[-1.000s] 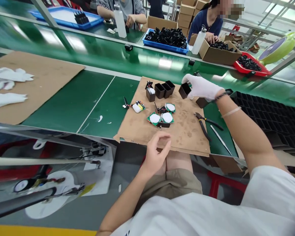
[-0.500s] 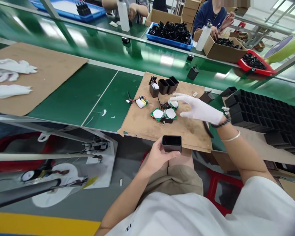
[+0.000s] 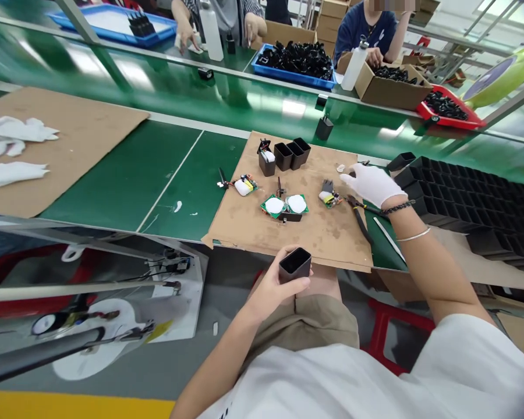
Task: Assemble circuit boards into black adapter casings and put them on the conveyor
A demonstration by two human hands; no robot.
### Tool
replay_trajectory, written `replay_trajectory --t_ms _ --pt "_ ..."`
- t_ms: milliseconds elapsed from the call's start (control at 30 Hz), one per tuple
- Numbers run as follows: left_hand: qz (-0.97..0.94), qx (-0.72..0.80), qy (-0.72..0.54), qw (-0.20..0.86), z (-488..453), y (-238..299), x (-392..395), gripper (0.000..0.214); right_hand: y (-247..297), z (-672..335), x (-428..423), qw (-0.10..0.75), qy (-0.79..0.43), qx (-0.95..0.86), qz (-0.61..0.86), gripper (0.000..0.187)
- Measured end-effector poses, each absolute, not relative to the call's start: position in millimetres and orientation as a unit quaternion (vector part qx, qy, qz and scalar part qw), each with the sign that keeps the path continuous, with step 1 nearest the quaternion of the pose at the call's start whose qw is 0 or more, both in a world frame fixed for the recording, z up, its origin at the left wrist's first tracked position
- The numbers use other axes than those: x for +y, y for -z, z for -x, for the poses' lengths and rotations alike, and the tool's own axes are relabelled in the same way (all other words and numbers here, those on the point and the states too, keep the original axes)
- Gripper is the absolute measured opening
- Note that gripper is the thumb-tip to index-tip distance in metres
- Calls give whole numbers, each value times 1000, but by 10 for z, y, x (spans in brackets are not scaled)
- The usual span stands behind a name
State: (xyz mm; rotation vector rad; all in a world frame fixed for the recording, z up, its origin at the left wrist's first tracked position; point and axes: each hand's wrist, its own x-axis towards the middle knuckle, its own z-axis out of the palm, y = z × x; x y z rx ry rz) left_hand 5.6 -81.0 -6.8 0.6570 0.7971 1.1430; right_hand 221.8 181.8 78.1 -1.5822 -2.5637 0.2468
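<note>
My bare left hand (image 3: 271,285) is closed round a small black open-topped housing (image 3: 295,265), held over my lap just below the bench edge. My white-gloved right hand (image 3: 371,184) lies at the right edge of the cardboard mat (image 3: 253,227), fingers bunched over the head of the black pliers (image 3: 363,224); what they grip is hidden. Just left of it lies a small circuit board (image 3: 328,196). Two green boards with white discs (image 3: 284,205) sit mid-mat. Three black housings (image 3: 284,156) stand in a row at the back; the leftmost has parts in it.
A wired board with a white part (image 3: 244,186) lies on the mat's left. A thin metal rod (image 3: 388,240) lies beside the pliers. A tray of black housings (image 3: 467,186) fills the right. White gloves (image 3: 9,145) lie far left. People work across the green conveyor (image 3: 166,87).
My left hand was empty a second ago and now holds the black housing my right hand carried. The right hand pulled one board right from the cluster, then drew back over the pliers.
</note>
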Motion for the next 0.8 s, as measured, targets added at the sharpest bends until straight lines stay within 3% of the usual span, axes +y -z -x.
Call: replay_trajectory --t_ms 67,200,333,500,700,800 --pt "-295 374 -496 726 -84 93 -808 63 -817 -2256 1720 53 -40 -826 560 41" --pt "-261 380 -469 753 -122 93 -798 69 -758 -2059 1556 -6 -69 -845 530 47" --pt "-266 381 -476 746 -109 104 -806 76 -669 -1917 1607 5 -89 -841 534 48" --pt "-270 389 -489 732 -125 145 -825 75 -630 -1985 1729 23 -103 -814 571 71" --pt "-270 395 -466 745 -210 129 -821 78 -520 -2047 1741 71 -150 -793 586 42" --pt "-272 399 -456 748 -242 116 -816 78 -443 -2080 1742 116 -178 -770 602 39"
